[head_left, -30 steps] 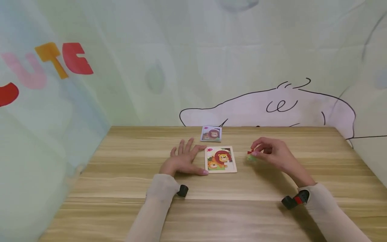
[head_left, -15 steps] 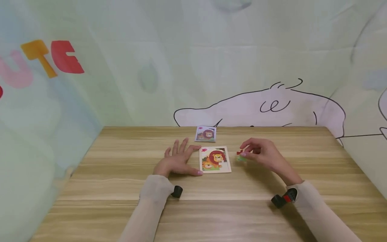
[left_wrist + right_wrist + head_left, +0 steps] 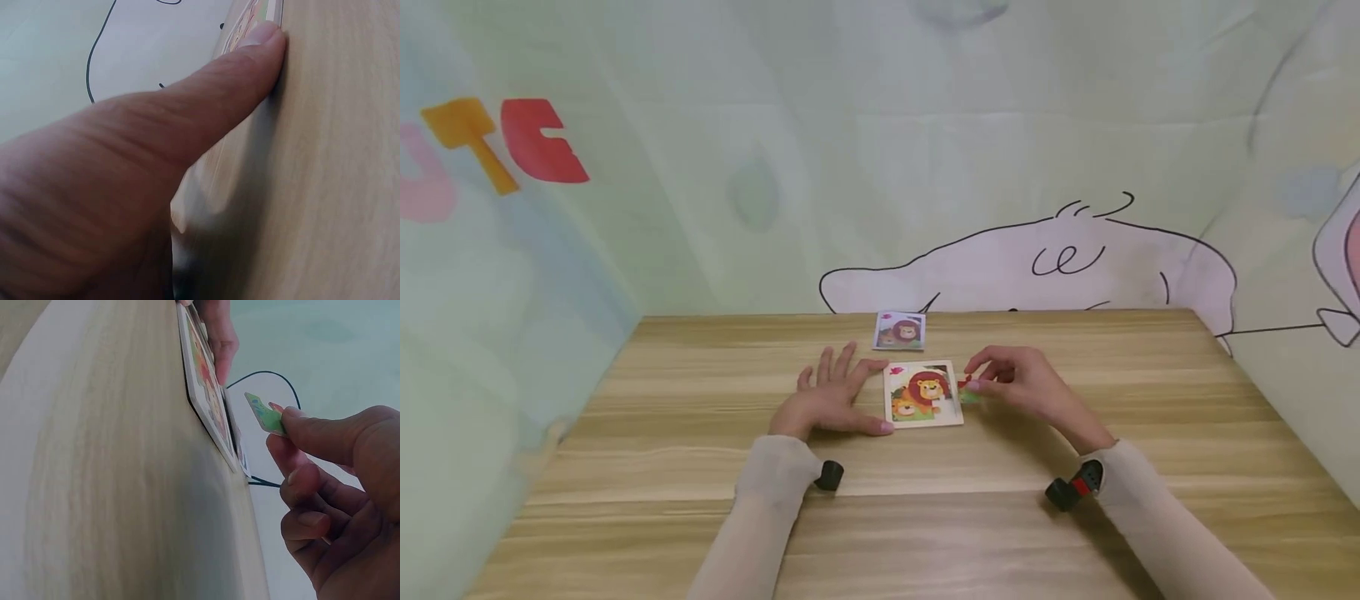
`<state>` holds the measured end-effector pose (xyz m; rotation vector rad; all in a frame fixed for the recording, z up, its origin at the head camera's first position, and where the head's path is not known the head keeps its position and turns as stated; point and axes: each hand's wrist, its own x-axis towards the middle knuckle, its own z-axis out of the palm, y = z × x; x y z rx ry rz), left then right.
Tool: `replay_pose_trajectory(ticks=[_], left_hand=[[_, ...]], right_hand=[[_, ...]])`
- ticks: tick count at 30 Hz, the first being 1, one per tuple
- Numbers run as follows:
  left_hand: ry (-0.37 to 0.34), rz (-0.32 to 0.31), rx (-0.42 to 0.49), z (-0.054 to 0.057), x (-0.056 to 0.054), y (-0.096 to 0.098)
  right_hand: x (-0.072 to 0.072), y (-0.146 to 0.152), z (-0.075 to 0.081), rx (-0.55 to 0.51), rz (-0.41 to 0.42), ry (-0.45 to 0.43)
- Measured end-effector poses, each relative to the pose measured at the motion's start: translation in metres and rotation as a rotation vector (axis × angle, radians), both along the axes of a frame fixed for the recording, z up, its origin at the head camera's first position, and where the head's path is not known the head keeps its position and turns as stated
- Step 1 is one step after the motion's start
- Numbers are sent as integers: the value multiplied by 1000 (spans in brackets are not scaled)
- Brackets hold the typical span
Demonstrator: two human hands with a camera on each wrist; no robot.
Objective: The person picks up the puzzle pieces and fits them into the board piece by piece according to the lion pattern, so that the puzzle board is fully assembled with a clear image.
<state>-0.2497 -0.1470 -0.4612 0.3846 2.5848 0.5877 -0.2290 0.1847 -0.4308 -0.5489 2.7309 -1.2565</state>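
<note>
A lion jigsaw puzzle in a pale tray (image 3: 922, 394) lies flat on the table, with a bare patch at the right of its picture. My left hand (image 3: 831, 400) is spread along its left side, thumb and index finger touching the near and far left corners. In the left wrist view, the thumb (image 3: 250, 59) presses against the tray's edge. Between thumb and index finger, my right hand (image 3: 1018, 383) pinches a green and red puzzle piece (image 3: 265, 415), raised above the table just off the tray's right edge. The other right fingers are curled underneath.
Behind the tray, near the back edge of the wooden table (image 3: 880, 533), lies a small card (image 3: 899, 331) bearing the same lion picture. A printed cloth backdrop (image 3: 850, 167) hangs right behind the table.
My right hand has brought the puzzle piece leftward, close to the tray's right edge. The left hand stays at the tray. The head view has turned slightly to the right.
</note>
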Motion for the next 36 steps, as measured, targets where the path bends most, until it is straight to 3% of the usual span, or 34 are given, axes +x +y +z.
replay_pose_trajectory(ticks=[15, 27, 36], left_hand=[[8, -11, 8, 2, 2, -2], [-8, 2, -20, 5, 5, 3], [-9, 13, -35, 9, 6, 3]], right_hand=[[-1, -18, -9, -29, 34, -139], [-1, -22, -14, -28, 105, -115], [-2, -27, -17, 7, 119, -21]])
